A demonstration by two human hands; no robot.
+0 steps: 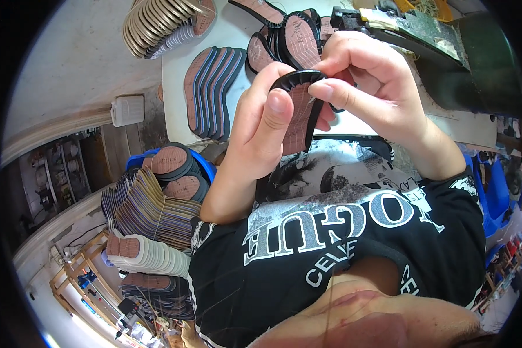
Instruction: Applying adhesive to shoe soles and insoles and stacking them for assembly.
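Both hands hold one shoe insole (300, 113), with a pinkish-brown, line-marked face and a black covering gathered in pleats around its rounded end. On one side, my left hand (260, 124) grips it, the thumb lying on the face near the pleats. The thumb and index finger of my right hand (380, 81) pinch the black edge at the other side of the rounded end. Just beyond, on the white table (174, 75), lies a pile of similar black-edged insoles (300, 39). Bare-edged insoles (206, 93) lie in an overlapping row to the left.
A dark green machine (472, 64) stands at the far right of the table. Beige insoles (153, 26) are stacked at the far left. Beside my left arm are a blue tub (206, 165), tied bundles of insoles (148, 209) and a white stack (156, 255). A white jug (127, 110) is by the wall.
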